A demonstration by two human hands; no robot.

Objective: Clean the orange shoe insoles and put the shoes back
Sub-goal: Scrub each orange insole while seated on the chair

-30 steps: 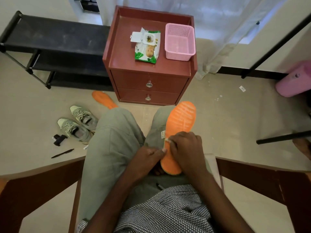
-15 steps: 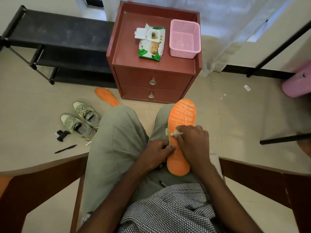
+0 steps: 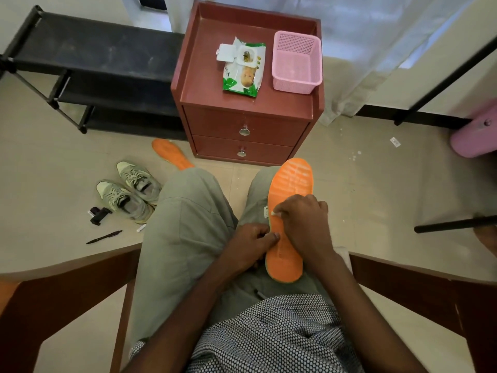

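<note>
Tiled floor (image 3: 349, 211), second insole (image 3: 172, 154) half hidden behind knee, wipe (image 3: 274, 213) mostly under fingers (image 3: 290, 208)

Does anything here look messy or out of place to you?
A few things. The wipes pack on the red cabinet has its flap open. A second orange insole lies on the floor, beside the shoes. A pen also lies there.
</note>
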